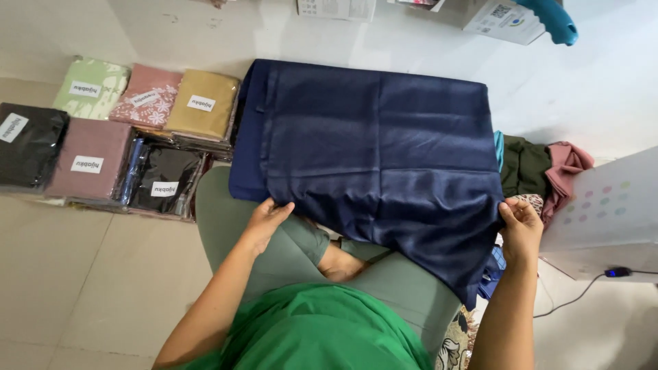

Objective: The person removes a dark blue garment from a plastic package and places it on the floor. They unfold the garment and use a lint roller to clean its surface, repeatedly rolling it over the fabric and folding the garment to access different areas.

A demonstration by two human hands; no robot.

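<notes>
A large navy blue cloth (373,147) lies folded flat on the floor and over my lap. My left hand (266,218) pinches its near edge at the left. At the right, my right hand (521,223) grips the cloth's near right corner. The part of the cloth between my hands droops over my knee. I sit cross-legged in grey-green trousers (226,219) and a green top.
Packed folded cloths in clear bags lie in rows at the left: green (90,87), pink floral (146,96), mustard (202,104), black (27,144), mauve (90,159), black (164,179). Loose olive and pink cloths (545,168) lie at the right beside a white box (610,209).
</notes>
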